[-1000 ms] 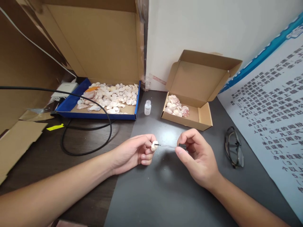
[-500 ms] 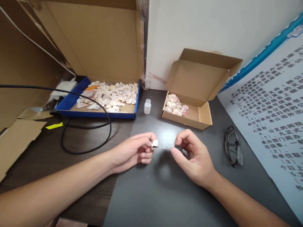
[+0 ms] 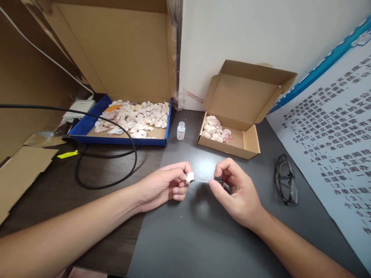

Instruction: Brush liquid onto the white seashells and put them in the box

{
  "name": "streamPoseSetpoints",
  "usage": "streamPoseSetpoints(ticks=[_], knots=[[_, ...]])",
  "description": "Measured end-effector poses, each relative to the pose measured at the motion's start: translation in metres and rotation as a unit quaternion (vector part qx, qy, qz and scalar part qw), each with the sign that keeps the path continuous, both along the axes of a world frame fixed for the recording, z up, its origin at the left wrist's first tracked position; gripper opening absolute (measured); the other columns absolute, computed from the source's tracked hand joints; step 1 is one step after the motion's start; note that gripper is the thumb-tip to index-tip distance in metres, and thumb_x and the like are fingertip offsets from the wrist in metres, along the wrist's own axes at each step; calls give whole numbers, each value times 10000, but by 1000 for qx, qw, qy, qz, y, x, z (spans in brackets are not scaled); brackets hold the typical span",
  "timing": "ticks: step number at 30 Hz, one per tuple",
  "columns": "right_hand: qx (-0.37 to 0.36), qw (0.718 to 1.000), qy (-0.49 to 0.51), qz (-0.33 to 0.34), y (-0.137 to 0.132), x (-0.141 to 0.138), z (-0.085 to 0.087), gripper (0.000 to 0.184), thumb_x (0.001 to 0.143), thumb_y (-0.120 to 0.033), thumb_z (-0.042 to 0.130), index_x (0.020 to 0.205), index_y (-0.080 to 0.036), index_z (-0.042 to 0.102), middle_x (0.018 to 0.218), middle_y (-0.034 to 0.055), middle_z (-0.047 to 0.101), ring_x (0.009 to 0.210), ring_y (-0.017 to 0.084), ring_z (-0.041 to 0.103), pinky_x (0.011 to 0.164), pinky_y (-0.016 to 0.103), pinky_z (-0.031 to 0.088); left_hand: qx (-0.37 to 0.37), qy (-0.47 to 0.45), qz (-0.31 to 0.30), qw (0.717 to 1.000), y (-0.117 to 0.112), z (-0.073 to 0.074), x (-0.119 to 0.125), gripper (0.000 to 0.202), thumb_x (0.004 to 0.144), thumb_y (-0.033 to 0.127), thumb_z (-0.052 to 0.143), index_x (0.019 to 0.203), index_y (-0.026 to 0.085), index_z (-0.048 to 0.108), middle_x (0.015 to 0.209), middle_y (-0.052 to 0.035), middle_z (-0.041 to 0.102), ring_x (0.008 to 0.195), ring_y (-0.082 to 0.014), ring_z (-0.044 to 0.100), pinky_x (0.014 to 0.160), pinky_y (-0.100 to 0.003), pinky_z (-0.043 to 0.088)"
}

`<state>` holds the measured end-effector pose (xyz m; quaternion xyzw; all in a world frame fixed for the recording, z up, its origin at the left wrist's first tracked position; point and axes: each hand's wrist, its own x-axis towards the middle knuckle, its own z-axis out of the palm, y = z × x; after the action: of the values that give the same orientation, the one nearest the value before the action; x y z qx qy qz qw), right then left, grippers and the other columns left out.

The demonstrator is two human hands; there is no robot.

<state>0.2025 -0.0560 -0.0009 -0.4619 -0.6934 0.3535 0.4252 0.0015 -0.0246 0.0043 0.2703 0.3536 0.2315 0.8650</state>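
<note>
A small white shell [image 3: 189,177] is pinched between the thumb and fingers of my left hand [image 3: 168,184], above the grey mat. My right hand [image 3: 236,191] is closed on the black cap of a small brush applicator [image 3: 218,180]. Its thin clear stem points left, and the dark tip meets the lower edge of the shell. The tip is partly hidden there. Behind my hands stands a small clear glass bottle [image 3: 181,131], uncapped and upright, with a white label.
A blue-edged box [image 3: 127,141] holds many shells at the back left. An open cardboard box [image 3: 251,141] with several shells stands back right. Glasses [image 3: 285,179] lie on the right beside a printed sheet [image 3: 327,154]. A black cable [image 3: 135,154] loops across the left.
The shell has turned slightly in my left fingers, and the brush tip has shifted from over its face to its lower edge. My hands are otherwise nearly still.
</note>
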Motion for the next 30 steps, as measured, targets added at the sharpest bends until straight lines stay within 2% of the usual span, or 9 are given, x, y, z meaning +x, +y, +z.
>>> streamPoseSetpoints(ticks=[30], knots=[[-30,999,-10,-15,-1,0,1,154,841,-210,574,817,-212,422,612,-61,424,504,74,407,472,194,370,3,2,-2,1000,1,0,0,64,799,105,510,755,149,497,601,54,350,494,-36,297,480,-156,264]])
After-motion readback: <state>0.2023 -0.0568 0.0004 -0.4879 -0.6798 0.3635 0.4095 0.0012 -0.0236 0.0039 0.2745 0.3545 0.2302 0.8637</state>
